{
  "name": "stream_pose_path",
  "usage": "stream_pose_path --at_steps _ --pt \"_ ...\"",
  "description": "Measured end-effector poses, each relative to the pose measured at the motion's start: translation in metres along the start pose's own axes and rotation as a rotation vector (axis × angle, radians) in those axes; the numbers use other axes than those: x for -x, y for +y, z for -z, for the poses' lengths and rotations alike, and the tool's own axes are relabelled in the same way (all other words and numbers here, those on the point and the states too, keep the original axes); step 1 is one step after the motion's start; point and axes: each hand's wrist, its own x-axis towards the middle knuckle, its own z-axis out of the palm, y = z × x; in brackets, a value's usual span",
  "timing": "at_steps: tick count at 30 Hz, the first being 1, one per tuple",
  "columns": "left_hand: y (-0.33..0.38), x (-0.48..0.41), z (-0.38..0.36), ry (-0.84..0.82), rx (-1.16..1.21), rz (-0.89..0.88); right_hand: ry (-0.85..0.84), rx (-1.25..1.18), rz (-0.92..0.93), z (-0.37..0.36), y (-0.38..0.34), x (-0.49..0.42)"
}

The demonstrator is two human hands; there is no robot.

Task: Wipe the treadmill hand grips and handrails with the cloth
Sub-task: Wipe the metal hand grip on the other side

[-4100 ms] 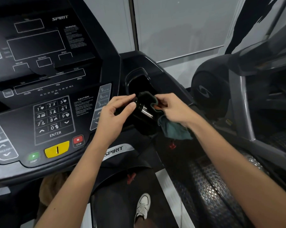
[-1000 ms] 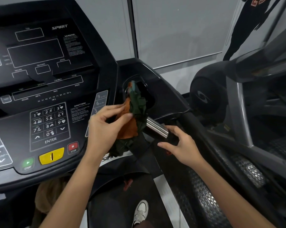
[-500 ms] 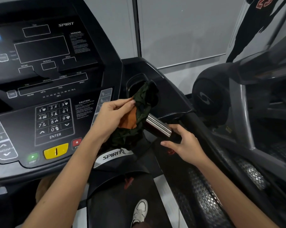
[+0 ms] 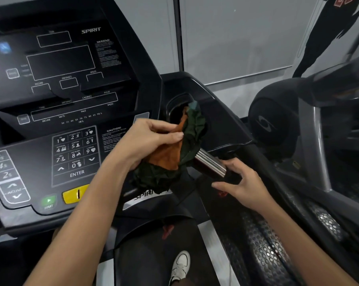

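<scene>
**Cloth bunched at the hand grip, sensor bar steadied**

The cloth (image 4: 180, 145) is pinched in the left hand (image 4: 151, 141), thumb and fingers closed on a crumpled wad, dark green outside with an orange face showing. It is held against the upper end of the hand grip (image 4: 210, 165), just below the cup holder (image 4: 177, 106). The right hand (image 4: 242, 184) is half-curled around the lower end of that bar, not fully clenched. The cloth looks soft, light and floppy, best gathered into a pad. The ribbed metal sensor appears smooth, hard and probably slippery; the black handrail (image 4: 277, 182) beyond seems matte. The console (image 4: 75, 153) lies to the left.
</scene>
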Motion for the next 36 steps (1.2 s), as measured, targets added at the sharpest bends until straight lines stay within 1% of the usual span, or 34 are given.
stream_pose_path --at_steps 2,4,6,8,10,13,14,16,17,19,20,22,24,26,28,31,33,34,36 --pt "0.006 -0.004 0.001 -0.049 0.034 0.098 0.003 -0.005 0.003 0.0 -0.001 0.0" --pt "0.004 -0.005 0.0 -0.025 0.106 0.149 -0.003 -0.014 -0.001 0.0 -0.001 0.0" --pt "-0.002 -0.005 0.002 0.008 0.155 0.167 -0.014 -0.042 -0.017 0.0 0.001 0.0" --pt "-0.008 -0.001 0.009 0.032 0.146 0.167 -0.023 -0.071 -0.031 -0.001 0.001 0.0" --pt "-0.013 0.005 0.013 0.075 0.074 0.129 -0.017 -0.09 -0.032 -0.001 0.0 0.0" --pt "-0.015 0.011 0.005 0.177 -0.117 -0.021 -0.013 -0.094 -0.038 -0.002 -0.002 0.002" --pt "-0.013 0.01 0.002 0.193 -0.146 -0.059 -0.009 -0.093 -0.039 -0.002 -0.002 0.002" --pt "-0.003 0.004 -0.002 0.145 -0.162 -0.054 -0.004 -0.085 -0.039 -0.002 -0.004 0.002" --pt "0.002 0.0 -0.001 0.091 -0.136 -0.007 -0.003 -0.08 -0.04 -0.002 -0.004 0.002" --pt "0.007 -0.007 0.002 -0.021 -0.011 0.114 -0.002 -0.071 -0.047 -0.002 -0.005 0.002" --pt "0.005 -0.009 0.003 -0.048 0.039 0.15 -0.002 -0.069 -0.051 -0.002 -0.005 0.002" --pt "-0.002 -0.013 0.005 -0.025 0.046 0.161 -0.003 -0.071 -0.051 -0.002 -0.006 0.002" --pt "-0.011 -0.011 0.006 0.026 0.045 0.148 0.004 -0.07 -0.053 -0.001 -0.006 0.003" --pt "-0.02 -0.004 0.005 0.073 0.096 0.135 0.005 -0.066 -0.051 -0.001 -0.006 0.003" --pt "-0.026 0.004 0.007 0.129 0.111 0.092 0.004 -0.065 -0.05 -0.002 -0.007 0.003" --pt "-0.028 0.011 0.007 0.195 -0.033 -0.054 0.005 -0.077 -0.042 -0.002 -0.008 0.003" --pt "-0.022 0.01 0.004 0.195 -0.153 -0.17 0.003 -0.088 -0.04 -0.002 -0.007 0.002" --pt "-0.019 0.008 0.003 0.187 -0.197 -0.202 0.005 -0.091 -0.037 -0.002 -0.006 0.002" --pt "-0.012 0.002 0.002 0.144 -0.198 -0.167 0.008 -0.094 -0.03 -0.002 -0.006 0.001"
